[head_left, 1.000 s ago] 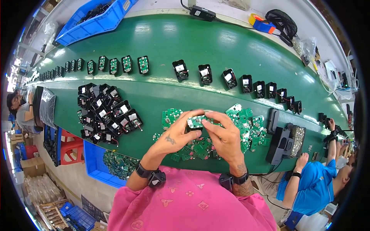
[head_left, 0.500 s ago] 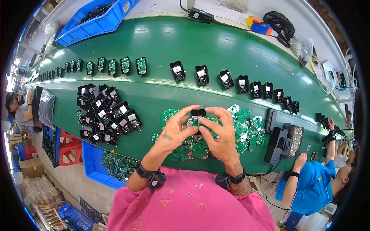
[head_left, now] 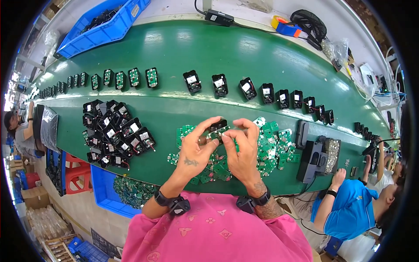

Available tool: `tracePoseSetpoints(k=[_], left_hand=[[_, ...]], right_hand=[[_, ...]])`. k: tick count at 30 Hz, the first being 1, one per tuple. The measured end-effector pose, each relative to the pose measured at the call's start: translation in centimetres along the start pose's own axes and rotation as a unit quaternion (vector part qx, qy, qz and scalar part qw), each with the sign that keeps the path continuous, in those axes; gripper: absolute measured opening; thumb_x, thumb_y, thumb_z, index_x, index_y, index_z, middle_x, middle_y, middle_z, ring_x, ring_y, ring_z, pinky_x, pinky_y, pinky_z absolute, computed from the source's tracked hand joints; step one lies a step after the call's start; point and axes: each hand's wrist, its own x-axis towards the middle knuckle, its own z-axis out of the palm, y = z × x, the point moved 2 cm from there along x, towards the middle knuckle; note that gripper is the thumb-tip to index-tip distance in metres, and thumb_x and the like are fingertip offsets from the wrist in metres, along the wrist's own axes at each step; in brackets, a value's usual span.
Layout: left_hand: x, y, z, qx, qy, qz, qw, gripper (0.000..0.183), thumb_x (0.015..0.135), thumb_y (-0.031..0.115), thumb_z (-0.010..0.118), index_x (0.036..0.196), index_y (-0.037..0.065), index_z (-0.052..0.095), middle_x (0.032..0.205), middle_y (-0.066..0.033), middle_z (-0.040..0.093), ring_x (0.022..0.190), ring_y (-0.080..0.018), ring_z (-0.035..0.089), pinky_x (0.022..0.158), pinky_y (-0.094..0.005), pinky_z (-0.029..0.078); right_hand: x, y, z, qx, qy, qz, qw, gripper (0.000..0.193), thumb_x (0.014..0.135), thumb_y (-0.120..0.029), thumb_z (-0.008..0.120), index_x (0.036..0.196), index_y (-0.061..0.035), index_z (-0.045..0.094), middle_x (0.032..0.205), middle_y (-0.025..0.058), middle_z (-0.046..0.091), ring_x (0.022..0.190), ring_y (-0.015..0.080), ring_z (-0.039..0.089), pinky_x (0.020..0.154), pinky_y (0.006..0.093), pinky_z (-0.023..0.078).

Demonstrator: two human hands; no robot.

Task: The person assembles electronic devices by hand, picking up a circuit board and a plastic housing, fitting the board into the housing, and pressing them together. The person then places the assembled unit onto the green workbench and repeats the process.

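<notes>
1. Green circuit board [head_left: 212,135], populated, tilted against black case [head_left: 218,125], both in hand above near-middle bench.
2. Left hand [head_left: 194,153]: thumb and fingers narrowed around case and board. Right hand [head_left: 242,153]: fingertips at board's right end; can't tell if pinching.
3. Glossy green bench [head_left: 170,109]: case pile [head_left: 115,133] left, board pile [head_left: 273,150] right, blue-shirted co-worker [head_left: 349,207] far right.
4. White label [head_left: 135,11] on blue bin [head_left: 100,40], far left.

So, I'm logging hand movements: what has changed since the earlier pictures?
The board tilted, its right end now higher in view; beyond it shows the case, at first mostly hidden. Left hand and right hand still hold the board. Case pile and loose boards lie as before.
</notes>
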Motion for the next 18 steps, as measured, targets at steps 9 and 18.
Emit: tracePoseSetpoints(k=[9, 18], left_hand=[[0.0, 2.5, -0.4, 0.127, -0.015, 0.066, 0.990, 0.049, 0.087, -0.012, 0.057, 0.135, 0.000, 0.057, 0.126, -0.0104, 0.063, 0.107, -0.0139, 0.063, 0.087, -0.0254, 0.052], [-0.2, 3.9, -0.9, 0.176, -0.044, 0.074, 0.981, 0.050, 0.083, -0.012, 0.057, 0.130, 0.005, 0.063, 0.122, -0.0122, 0.065, 0.100, -0.0136, 0.063, 0.076, -0.0255, 0.053]], right_hand=[[1.2, -0.4, -0.8, 0.067, -0.110, -0.011, 0.992, 0.007, 0.090, -0.004, 0.066, 0.091, 0.0009, 0.062, 0.081, 0.0130, 0.062, 0.071, 0.0313, 0.061, 0.063, 0.0384, 0.047], [1.3, -0.3, -1.1, 0.099, -0.153, 0.020, 0.983, 0.008, 0.087, -0.004, 0.067, 0.088, 0.0013, 0.061, 0.076, 0.0105, 0.060, 0.065, 0.0243, 0.059, 0.059, 0.0356, 0.045]])
